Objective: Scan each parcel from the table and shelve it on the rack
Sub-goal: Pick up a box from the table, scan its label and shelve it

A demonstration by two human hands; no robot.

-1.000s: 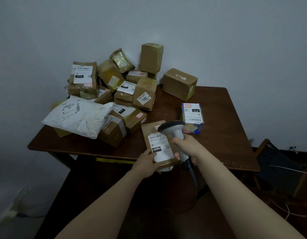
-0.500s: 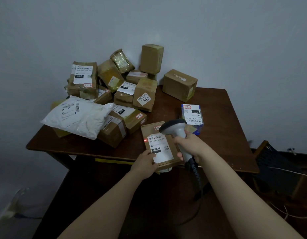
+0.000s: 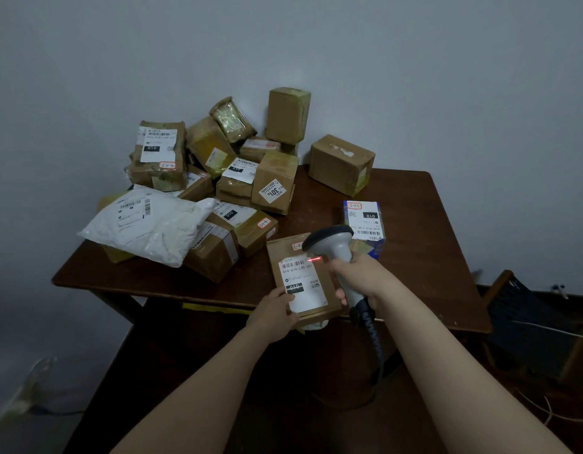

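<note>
A flat brown parcel (image 3: 301, 278) with a white label lies at the front edge of the dark wooden table (image 3: 414, 257). My left hand (image 3: 273, 314) grips its near left corner. My right hand (image 3: 358, 278) holds a grey barcode scanner (image 3: 332, 245) by the handle, its head just over the parcel's far right corner. A red scan line glows at the right end of the label's barcode. The scanner's coiled cable hangs down below my right hand.
Several brown boxes (image 3: 273, 185) are piled at the table's back left, with a white poly bag (image 3: 146, 224) in front. A blue-edged labelled box (image 3: 363, 224) sits behind the scanner, a brown box (image 3: 342, 163) at the back. A dark chair (image 3: 526, 319) stands right.
The red scan light has shifted from the label's left side to the right end of the barcode. The scanner and both hands have barely moved.
</note>
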